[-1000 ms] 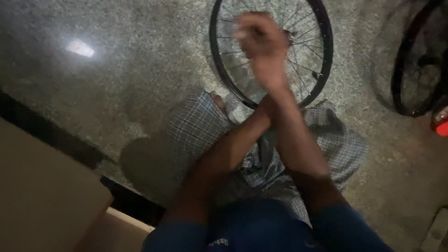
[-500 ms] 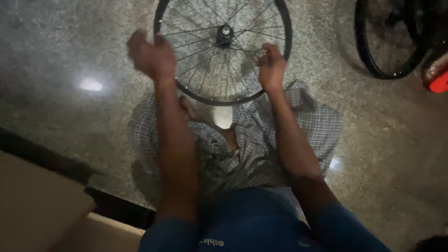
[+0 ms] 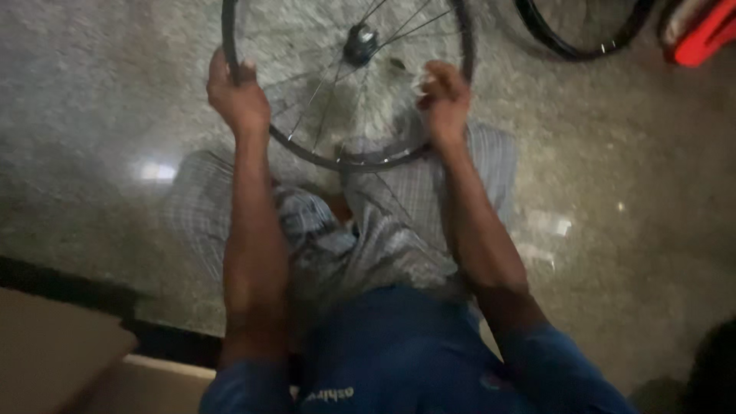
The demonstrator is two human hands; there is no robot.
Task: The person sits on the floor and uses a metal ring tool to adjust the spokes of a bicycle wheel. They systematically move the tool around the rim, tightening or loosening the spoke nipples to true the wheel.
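Black rim, thin steel spokes: a bicycle wheel (image 3: 345, 84) held upright-ish over the lap, its lower arc near the checked cloth (image 3: 399, 230) on the knees, top cut off by the frame edge. Left hand (image 3: 238, 96) wraps closed around the rim's left side, fingers curled over it. Right hand (image 3: 445, 100) sits at the right side of the rim; blurred, looks closed on the rim or spokes but cannot tell for sure. Hub (image 3: 360, 42) lies between and above both hands, axle pointing roughly toward the camera. Speckled stone floor (image 3: 92, 92) below. Second wheel (image 3: 583, 38) at top right, well apart; red object (image 3: 701, 34) beside it. Tan cardboard box (image 3: 54, 353) at bottom left, plain, no label visible.
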